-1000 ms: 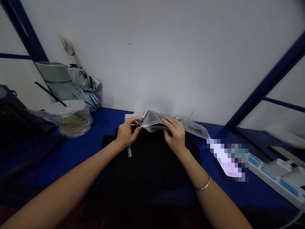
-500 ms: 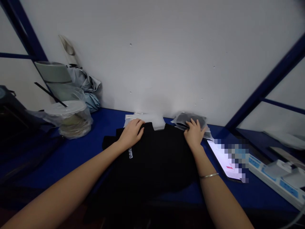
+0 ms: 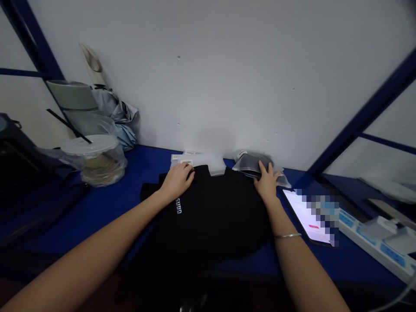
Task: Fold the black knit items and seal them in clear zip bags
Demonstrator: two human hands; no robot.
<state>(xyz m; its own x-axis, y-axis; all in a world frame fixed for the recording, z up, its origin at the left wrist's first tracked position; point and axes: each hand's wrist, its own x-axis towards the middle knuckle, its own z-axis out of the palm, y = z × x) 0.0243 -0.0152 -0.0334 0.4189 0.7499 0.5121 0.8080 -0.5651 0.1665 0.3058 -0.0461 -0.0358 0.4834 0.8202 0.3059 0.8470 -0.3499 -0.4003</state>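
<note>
A black garment (image 3: 221,212), which looks like a shirt with a notched neckline and white lettering on its left side, lies spread on the blue table. My left hand (image 3: 178,181) rests on its upper left part, fingers slightly bent and thumb apart. Just beyond the garment's top right edge, my right hand (image 3: 267,184) has its fingers spread over a clear plastic bag with something dark in it (image 3: 250,164). Flat white translucent packets (image 3: 214,161) with labels lie behind the neckline, partly covered by the garment.
At left stand a lidded cup in a plastic bag (image 3: 102,162), a pale green container (image 3: 73,97) and a folded umbrella (image 3: 125,117). A lit phone (image 3: 303,214) and a power strip (image 3: 367,238) lie at right. A white panel (image 3: 227,86) closes off the back.
My left fingers have drawn in a little over the garment. The right hand has shifted slightly right and down, and more of the dark bagged item shows.
</note>
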